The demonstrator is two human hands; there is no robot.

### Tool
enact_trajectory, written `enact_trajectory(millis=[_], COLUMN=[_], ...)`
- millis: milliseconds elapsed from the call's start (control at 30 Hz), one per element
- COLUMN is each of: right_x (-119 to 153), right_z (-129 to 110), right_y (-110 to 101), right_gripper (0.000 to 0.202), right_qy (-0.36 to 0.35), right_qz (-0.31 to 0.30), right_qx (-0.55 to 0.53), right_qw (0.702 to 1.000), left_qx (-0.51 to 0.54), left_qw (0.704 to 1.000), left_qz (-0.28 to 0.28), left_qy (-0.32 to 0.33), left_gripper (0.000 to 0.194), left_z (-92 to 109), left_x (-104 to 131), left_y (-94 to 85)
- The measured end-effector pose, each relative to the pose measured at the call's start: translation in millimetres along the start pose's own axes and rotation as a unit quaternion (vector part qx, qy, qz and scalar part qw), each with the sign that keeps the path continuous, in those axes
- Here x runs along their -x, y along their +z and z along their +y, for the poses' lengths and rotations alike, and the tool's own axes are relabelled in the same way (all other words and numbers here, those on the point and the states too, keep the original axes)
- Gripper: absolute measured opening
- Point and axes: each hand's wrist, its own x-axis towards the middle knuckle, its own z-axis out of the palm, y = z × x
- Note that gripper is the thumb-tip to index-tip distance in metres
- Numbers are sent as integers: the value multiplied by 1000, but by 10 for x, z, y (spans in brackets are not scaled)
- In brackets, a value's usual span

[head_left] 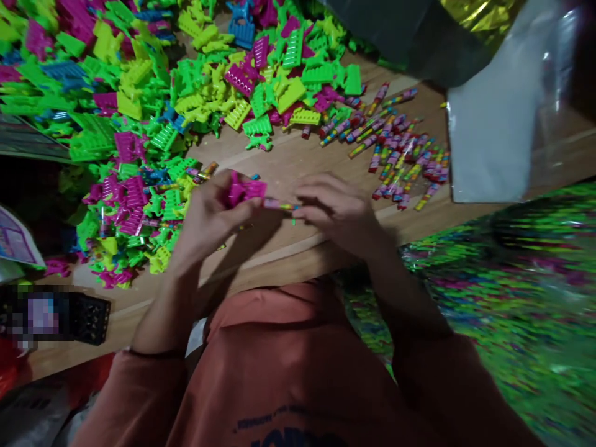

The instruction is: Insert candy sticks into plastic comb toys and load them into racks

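Note:
Pinched in my left hand (203, 218) is a magenta plastic toy piece (248, 191) with a comb-like end. A thin candy stick in a printed wrapper (278, 204) spans the gap between my hands. Its left end meets the magenta piece; whether it sits inside it I cannot tell. The fingertips of my right hand (342, 214) close on the stick's right end. Left of my left hand lies a heap of green, magenta and yellow toy pieces (133, 198). Similar wrapped sticks (395, 158) lie in a loose pile beyond my right hand.
A larger heap of bright toy pieces (195, 81) covers the table's far left. At the right stand a white plastic bag (488, 143) and a dark container edge (410, 37). Big clear bags of coloured pieces (521, 298) lie below the table edge. A black phone-like object (90, 316) rests at left.

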Motion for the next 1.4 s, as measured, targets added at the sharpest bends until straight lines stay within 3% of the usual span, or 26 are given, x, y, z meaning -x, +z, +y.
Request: enact_trajectory(millis=[67,133,233,333,433,500,600,700,833,967,1067,1167,1267,1400], right_x=[42,87,116,95,75,75,84,83,35,-80,-162,-179,-134,-64], right_z=[243,576,1023,1168,1040,913,771,695,620,494,375,284,241,212], right_y=[-308,-603,-828,-757,-561,-443,-330,-270,-143,61,169,210,230,274], right_gripper=[21,23,23,22,17,16,15,15,10,16,21,20,21,29], right_qy=[24,61,146,173,132,108,74,46,50,93,70,59,82,102], right_qz=[26,46,17,-10,-16,-20,-18,-12,16,87,97,95,94,96], right_qx=[69,175,326,361,317,286,230,169,96,-12,-79,-116,-161,-199], right_qw=[997,982,934,916,939,952,970,985,994,992,990,987,979,970], left_qx=[-104,-229,-339,-310,-263,-280,-337,-334,-291,-282,-269,-202,-32,157], left_qw=[994,971,923,930,954,949,935,938,942,937,942,962,992,987], left_qz=[10,62,167,168,102,101,89,53,20,-28,-83,-99,-81,-25], left_qy=[19,38,70,106,101,99,68,73,165,205,185,155,88,-8], left_gripper=[43,50,51,36,21,16,43,67,61,69,66,65,63,45], left_z=[123,233,279,124,-152,-328,-528,-688,-827,-721,-521,-370,-331,-329], left_x=[60,113,58,-288,-841,-1199,-1573,-1706,-1545,-1090,-752,-566,-497,-409], left_y=[-393,-719,-889,-679,-316,-92,136,200,148,196,299,380,427,502])
